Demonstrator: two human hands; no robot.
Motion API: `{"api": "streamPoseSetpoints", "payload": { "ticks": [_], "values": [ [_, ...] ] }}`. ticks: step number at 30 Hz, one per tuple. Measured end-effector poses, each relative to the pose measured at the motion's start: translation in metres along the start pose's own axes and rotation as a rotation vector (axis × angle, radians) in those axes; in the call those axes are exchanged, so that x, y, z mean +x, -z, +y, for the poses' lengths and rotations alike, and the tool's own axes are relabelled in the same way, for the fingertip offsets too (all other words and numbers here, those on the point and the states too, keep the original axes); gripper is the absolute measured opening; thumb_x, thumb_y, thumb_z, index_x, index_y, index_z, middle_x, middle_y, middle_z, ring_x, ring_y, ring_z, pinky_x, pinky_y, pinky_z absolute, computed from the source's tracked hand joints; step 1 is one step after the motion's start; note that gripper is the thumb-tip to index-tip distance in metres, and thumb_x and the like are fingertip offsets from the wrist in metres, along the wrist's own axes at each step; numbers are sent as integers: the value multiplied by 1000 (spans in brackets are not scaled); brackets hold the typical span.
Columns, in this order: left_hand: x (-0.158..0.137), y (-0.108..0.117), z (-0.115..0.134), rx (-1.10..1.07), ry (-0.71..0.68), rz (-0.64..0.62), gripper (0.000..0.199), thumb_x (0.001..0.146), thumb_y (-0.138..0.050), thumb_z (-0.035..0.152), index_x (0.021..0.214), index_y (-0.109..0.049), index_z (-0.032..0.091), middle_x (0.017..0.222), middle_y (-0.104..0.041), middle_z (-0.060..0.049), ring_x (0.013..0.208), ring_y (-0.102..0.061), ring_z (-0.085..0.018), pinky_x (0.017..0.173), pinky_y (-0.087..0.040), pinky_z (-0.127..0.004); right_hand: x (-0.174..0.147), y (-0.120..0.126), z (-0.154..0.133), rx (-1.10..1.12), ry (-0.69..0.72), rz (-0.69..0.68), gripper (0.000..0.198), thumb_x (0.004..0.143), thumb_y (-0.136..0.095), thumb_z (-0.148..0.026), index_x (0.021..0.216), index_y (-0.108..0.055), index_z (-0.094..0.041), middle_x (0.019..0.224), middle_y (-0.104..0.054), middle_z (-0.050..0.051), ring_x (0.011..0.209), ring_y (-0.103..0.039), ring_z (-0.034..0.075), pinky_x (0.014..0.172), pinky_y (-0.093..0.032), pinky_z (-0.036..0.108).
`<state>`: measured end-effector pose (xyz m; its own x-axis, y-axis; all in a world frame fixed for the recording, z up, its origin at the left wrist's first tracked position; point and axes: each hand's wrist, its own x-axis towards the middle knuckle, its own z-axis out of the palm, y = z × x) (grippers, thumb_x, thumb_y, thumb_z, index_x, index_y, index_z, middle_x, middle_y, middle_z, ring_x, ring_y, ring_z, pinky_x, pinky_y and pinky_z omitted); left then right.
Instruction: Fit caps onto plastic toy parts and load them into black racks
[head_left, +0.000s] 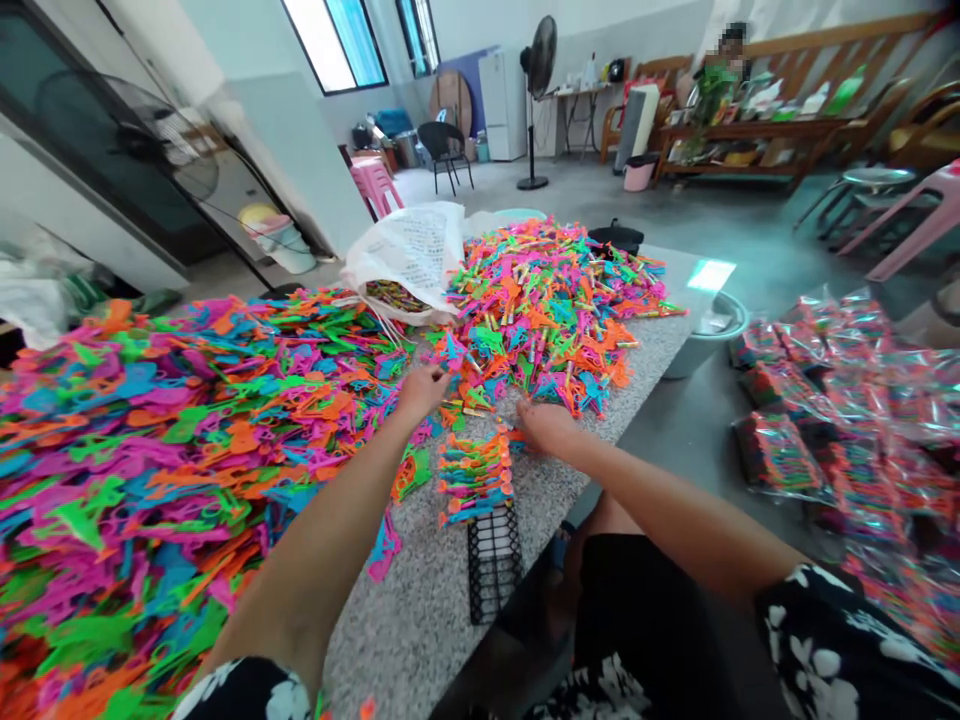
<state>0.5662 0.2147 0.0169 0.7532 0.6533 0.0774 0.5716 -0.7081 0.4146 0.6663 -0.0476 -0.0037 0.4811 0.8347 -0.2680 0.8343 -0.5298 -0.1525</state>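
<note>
My left hand is closed in a pinch at the near edge of a heap of small bright plastic toys, some with gold-coloured sticks. What its fingertips hold is too small to make out. Across from it, my right hand has its fingers curled at the same heap's front; an orange piece shows beside them, but the grip is hidden. Between and below my hands, a row of stacked toys in orange, green and blue lies on a black wire rack.
A large mound of loose plastic pieces covers the left. Behind stands an open white sack on the granite table. Filled clear bags lie on the floor at right, near a bucket. A person is in the background.
</note>
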Motion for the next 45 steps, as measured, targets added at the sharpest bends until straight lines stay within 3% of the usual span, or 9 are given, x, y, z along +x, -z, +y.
{"api": "streamPoseSetpoints", "payload": {
  "ticks": [3, 8, 14, 22, 26, 30, 33, 37, 45],
  "values": [
    [-28, 32, -18, -149, 40, 4, 33, 89, -55, 47, 81, -71, 20, 74, -71, -2, 73, -64, -19, 66, -45, -27, -10, 1, 13, -10, 31, 10, 56, 100, -55, -19, 156, -46, -16, 124, -75, 21, 111, -76, 31, 89, -60, 37],
    [-73, 79, -31, -430, 202, -300, 31, 77, -64, 53, 80, -62, 21, 76, -70, -1, 73, -69, -21, 57, -46, -25, -15, 0, 5, -66, 526, 76, 48, 96, -61, -16, 143, -64, -24, 154, -57, 16, 120, -71, 27, 99, -56, 33],
    [-117, 112, -40, -43, 4, -370, 25, 75, -65, 49, 75, -69, 24, 74, -71, -3, 70, -68, -23, 59, -48, -28, -16, 7, 17, -87, 300, 13, 33, 97, -56, -9, 126, -72, -11, 130, -70, 21, 108, -74, 26, 93, -56, 31],
    [-181, 84, -67, 128, -266, -215, 28, 85, -50, 25, 88, -78, 27, 125, -74, -9, 113, -69, -28, 98, -54, -38, -41, 1, 59, -52, 201, 71, 42, 99, -51, -8, 136, -68, -17, 143, -63, 16, 113, -71, 24, 92, -52, 28],
    [-229, 63, -65, -14, -123, 24, 36, 94, -45, 28, 112, -76, 26, 147, -65, -8, 132, -63, -26, 112, -51, -37, -52, -13, 71, -77, 165, 105, 39, 100, -48, -11, 131, -71, -19, 143, -62, 17, 107, -71, 25, 89, -51, 30],
    [-275, 38, -51, 0, 243, 315, 39, 99, -45, 36, 128, -67, 22, 132, -71, -16, 121, -69, -30, 104, -54, -42, -68, -23, 78, 50, 52, 197, 31, 98, -56, -16, 124, -73, -14, 132, -67, 18, 112, -69, 27, 95, -49, 32],
    [-294, 23, -40, 23, 464, 126, 40, 98, -52, 59, 106, -71, 25, 101, -78, -14, 96, -74, -34, 84, -57, -43, -91, -37, 68, 310, -112, 319, 30, 99, -58, -24, 121, -72, -12, 112, -74, 14, 103, -70, 25, 90, -51, 32],
    [-289, 16, -32, 161, 453, -71, 60, 93, -49, 76, 84, -73, 21, 92, -77, -21, 94, -75, -40, 78, -56, -44, -122, -66, 31, 653, -264, 343, 39, 102, -52, -41, 123, -68, -12, 94, -75, 8, 79, -70, 22, 73, -54, 31],
    [-270, 21, -31, 214, 388, -142, 45, 90, -62, 58, 107, -76, 19, 117, -77, -23, 109, -74, -41, 85, -57, -44, -121, -63, 0, 221, -282, 221, 32, 99, -63, -41, 119, -71, -17, 121, -75, 17, 113, -71, 29, 92, -50, 35]
  ]
}}
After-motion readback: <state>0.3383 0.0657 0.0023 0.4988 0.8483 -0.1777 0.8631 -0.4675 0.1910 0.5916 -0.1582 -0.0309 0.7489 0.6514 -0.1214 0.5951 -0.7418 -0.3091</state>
